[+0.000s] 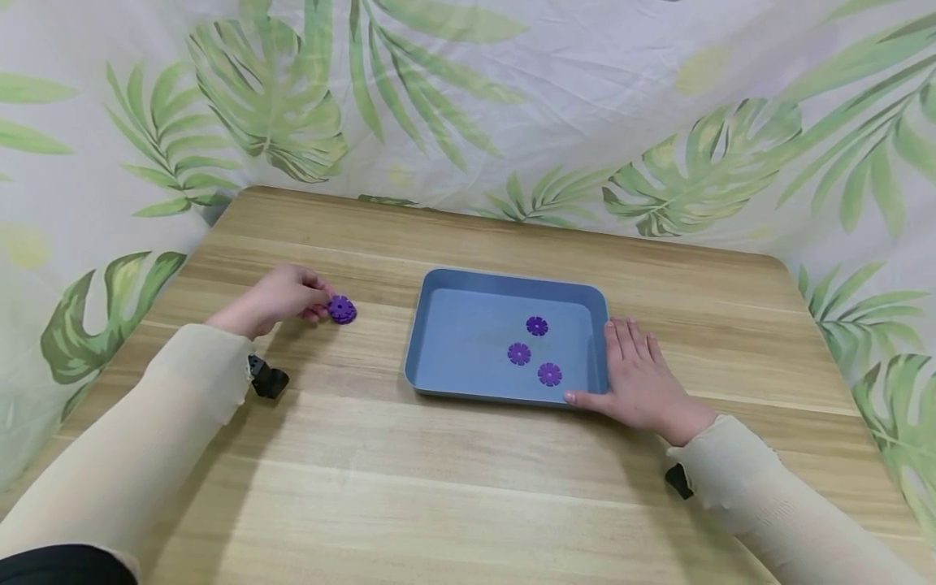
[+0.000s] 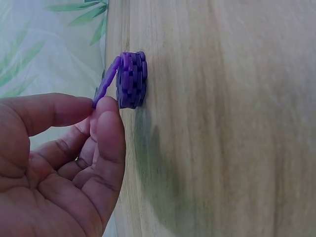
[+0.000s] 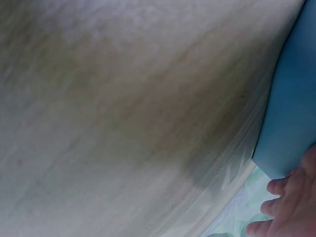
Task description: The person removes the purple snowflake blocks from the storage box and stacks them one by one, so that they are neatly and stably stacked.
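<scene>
- Discs (image 1: 519, 354): 3 purple pieces lie flat and apart in the tray (image 1: 461, 341), all in its right half, so each shows its notched outline.
- The stack (image 1: 341, 309) stands on the table (image 1: 468, 496), left of the tray and well apart from it, just beside the left hand (image 1: 281, 299), probably for easy reach.
- The left thumb and a finger are clamped on 1 tilted disc (image 2: 106, 81) by its edge; an edge grip likely suits so thin a piece. Its far edge meets or nearly meets the stack; I cannot tell which.
- The right hand (image 1: 643, 390) has straight fingers, slightly apart at the tips, along the tray's right wall, thumb spread to the near rim, seemingly to steady the tray.
- The leafy cloth (image 1: 439, 81) hangs behind the table.
</scene>
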A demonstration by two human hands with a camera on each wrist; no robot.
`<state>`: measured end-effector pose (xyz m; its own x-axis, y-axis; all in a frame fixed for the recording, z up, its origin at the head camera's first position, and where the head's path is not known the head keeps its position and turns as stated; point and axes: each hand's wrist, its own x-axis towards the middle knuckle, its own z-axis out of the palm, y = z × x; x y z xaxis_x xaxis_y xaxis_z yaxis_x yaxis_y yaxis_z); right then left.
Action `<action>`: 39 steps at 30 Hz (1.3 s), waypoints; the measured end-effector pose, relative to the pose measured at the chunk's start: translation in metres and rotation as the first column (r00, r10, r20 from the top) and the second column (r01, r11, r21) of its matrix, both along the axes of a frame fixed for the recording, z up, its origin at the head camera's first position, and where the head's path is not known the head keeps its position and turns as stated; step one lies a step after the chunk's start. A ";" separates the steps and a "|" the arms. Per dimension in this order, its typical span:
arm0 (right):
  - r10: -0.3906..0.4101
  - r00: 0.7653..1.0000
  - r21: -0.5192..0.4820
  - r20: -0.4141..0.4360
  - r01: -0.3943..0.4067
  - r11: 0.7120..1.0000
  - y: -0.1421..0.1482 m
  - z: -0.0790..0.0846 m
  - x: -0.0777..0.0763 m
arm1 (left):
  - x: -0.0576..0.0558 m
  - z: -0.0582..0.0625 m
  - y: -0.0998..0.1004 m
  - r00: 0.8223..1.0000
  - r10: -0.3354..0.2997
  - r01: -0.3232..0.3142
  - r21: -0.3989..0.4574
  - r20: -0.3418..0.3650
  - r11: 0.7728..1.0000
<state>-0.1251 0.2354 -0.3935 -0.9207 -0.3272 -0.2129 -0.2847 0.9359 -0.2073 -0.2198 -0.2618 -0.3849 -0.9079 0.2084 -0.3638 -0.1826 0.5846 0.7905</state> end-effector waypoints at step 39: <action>0.001 1.000 -0.009 0.014 -0.001 1.000 0.002 -0.004 -0.002 | 0.002 0.016 0.025 0.970 -0.076 0.047 -0.131 -0.233 0.990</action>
